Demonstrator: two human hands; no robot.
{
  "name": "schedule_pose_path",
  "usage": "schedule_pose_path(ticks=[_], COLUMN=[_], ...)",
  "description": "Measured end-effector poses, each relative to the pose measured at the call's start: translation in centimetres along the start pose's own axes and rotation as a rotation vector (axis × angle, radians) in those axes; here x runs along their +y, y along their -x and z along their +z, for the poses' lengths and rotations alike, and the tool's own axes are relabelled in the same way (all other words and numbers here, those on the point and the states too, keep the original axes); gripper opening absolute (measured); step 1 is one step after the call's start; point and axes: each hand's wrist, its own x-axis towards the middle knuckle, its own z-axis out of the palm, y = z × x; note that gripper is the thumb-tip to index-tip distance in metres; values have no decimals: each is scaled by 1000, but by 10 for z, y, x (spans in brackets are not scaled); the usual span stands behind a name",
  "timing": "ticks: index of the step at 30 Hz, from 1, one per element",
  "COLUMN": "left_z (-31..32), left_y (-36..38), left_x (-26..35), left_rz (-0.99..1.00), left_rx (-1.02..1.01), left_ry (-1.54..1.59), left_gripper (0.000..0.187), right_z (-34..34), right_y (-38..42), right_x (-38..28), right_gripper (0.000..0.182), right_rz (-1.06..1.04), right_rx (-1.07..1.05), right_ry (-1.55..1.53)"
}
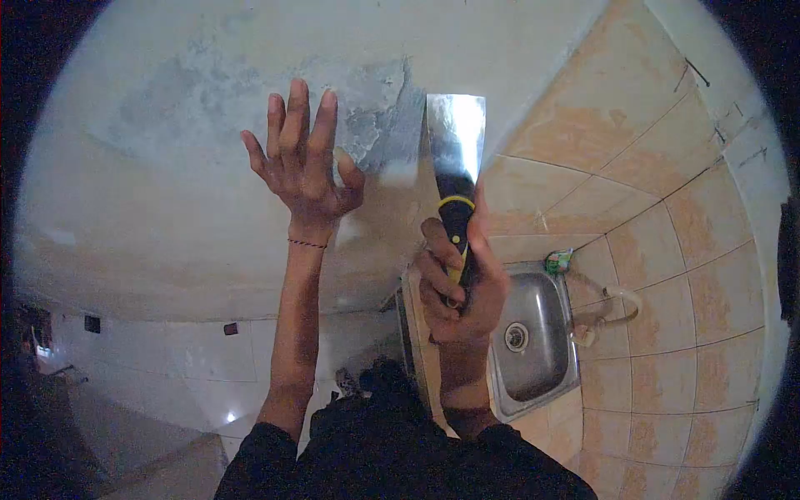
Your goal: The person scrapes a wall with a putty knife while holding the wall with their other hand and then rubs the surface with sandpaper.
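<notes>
My right hand (467, 287) grips a putty knife (457, 146) by its black and yellow handle, fingers wrapped round it. Its wide shiny blade points up, in front of the wall. Raised to the left of it, my left hand (308, 158) is open, fingers spread, with nothing in it. A thin dark cord circles the left wrist. Behind both hands stands a pale wall (192, 225), with a grey, rough patch (371, 108) of flaked surface near the left fingertips and the blade.
A steel sink (542, 350) is set in the counter at the lower right, with a green packet (558, 262) at its far corner. Orange-patterned tiles (658, 308) cover the right wall. Pale floor tiles (192, 358) lie at the lower left, with small dark objects along the wall's base.
</notes>
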Motion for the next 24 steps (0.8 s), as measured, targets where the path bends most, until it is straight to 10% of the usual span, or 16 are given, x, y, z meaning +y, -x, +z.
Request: schedule_pose_path(ticks=[24], left_z=[-2], left_y=[3], left_x=[-2], left_rz=[3], left_rx=[-5], left_ry=[-9], left_gripper=[49], right_z=[-1], right_y=[4], right_x=[15], right_gripper=[64], right_rz=[-17], right_rx=[33], right_ry=[-26])
